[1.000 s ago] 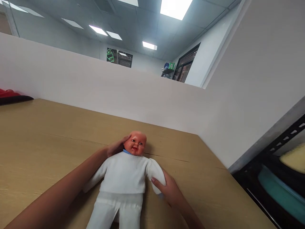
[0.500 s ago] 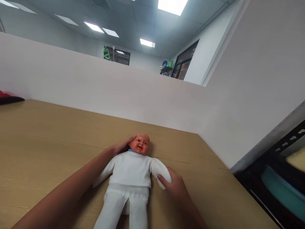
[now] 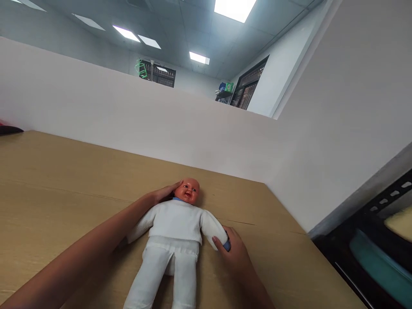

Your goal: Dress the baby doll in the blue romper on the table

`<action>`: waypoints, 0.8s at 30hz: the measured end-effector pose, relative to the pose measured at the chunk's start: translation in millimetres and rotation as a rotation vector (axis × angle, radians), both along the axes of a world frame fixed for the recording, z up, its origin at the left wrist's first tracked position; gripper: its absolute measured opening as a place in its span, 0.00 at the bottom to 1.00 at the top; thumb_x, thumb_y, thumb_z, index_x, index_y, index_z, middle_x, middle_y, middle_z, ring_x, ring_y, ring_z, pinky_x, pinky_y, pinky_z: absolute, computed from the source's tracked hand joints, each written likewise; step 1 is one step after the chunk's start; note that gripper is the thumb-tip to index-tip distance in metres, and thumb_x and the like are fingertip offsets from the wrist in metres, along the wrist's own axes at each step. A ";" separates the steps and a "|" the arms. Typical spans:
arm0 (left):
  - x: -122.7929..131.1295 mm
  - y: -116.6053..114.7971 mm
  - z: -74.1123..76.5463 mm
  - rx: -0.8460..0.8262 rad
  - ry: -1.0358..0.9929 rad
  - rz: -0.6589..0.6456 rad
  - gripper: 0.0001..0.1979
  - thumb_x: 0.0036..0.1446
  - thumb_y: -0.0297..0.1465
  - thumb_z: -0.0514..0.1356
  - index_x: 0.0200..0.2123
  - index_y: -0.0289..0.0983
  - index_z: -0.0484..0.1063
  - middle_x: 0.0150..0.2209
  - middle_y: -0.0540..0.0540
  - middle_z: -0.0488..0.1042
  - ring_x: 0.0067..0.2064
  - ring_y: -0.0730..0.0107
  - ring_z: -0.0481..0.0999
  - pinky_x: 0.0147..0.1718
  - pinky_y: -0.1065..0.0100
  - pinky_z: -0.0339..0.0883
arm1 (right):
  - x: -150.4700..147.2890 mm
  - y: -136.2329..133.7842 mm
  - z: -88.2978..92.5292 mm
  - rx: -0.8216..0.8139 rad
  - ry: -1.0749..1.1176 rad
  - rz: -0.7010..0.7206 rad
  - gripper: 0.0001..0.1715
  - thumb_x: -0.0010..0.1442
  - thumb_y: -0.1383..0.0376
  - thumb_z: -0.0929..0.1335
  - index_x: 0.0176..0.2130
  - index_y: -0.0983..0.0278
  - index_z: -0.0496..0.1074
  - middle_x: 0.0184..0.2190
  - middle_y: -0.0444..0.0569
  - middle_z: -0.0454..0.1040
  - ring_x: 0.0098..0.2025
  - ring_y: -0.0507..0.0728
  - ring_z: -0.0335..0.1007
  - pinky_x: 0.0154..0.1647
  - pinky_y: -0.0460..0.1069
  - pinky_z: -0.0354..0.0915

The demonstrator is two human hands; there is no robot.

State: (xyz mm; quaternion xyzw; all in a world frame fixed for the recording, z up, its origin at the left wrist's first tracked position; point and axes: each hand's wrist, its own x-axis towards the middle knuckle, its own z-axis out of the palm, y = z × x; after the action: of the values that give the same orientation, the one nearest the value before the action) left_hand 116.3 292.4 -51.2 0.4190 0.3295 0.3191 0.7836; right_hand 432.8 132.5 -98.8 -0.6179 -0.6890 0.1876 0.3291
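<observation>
A baby doll (image 3: 175, 221) in a white long-sleeved top and white trousers lies face up on the table, its bare head away from me. My left hand (image 3: 168, 192) cups the left side of the doll's head, some of its fingers hidden behind it. My right hand (image 3: 235, 249) grips the end of the doll's sleeve (image 3: 214, 227) on the right, thumb on top. A bit of blue shows at that cuff between thumb and fingers. Blue also shows at the doll's neck. The other sleeve is partly covered by my left forearm.
The light brown table (image 3: 80, 167) meets a low white partition (image 3: 144, 116) at the back and a white wall on the right. A dark rack (image 3: 350, 240) with a teal item stands at the lower right. Something dark and red (image 3: 9, 128) lies at the far left.
The right sleeve's end has drawn back, and blue now shows at the cuff where only white did. My left hand stays at the head. The view has shifted slightly.
</observation>
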 end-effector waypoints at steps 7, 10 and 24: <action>1.0 2.3 -0.1 0.054 0.050 0.016 0.35 0.67 0.55 0.64 0.55 0.27 0.78 0.55 0.30 0.81 0.58 0.44 0.80 0.65 0.50 0.68 | -1.5 2.4 -6.8 0.059 -0.015 -0.031 0.32 0.68 0.41 0.66 0.53 0.61 0.79 0.47 0.57 0.78 0.52 0.69 0.73 0.57 0.61 0.66; -0.5 6.6 -0.1 0.084 0.073 0.008 0.39 0.61 0.57 0.69 0.55 0.26 0.78 0.55 0.28 0.81 0.61 0.40 0.78 0.65 0.56 0.68 | -3.4 3.6 -10.6 0.061 0.014 -0.076 0.33 0.67 0.38 0.65 0.48 0.61 0.81 0.44 0.56 0.78 0.48 0.69 0.75 0.54 0.61 0.67; 0.7 20.2 -3.2 0.307 0.207 -0.086 0.51 0.46 0.70 0.65 0.56 0.33 0.80 0.58 0.35 0.80 0.63 0.40 0.76 0.62 0.58 0.71 | -9.7 2.6 -12.4 0.098 -0.015 -0.114 0.32 0.69 0.38 0.64 0.48 0.59 0.81 0.42 0.54 0.78 0.47 0.68 0.76 0.52 0.60 0.68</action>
State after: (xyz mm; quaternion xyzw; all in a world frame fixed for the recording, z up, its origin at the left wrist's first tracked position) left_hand 117.1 312.6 -54.5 0.5781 0.3376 0.2870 0.6851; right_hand 423.0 135.1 -111.2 -0.6408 -0.6633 0.1300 0.3640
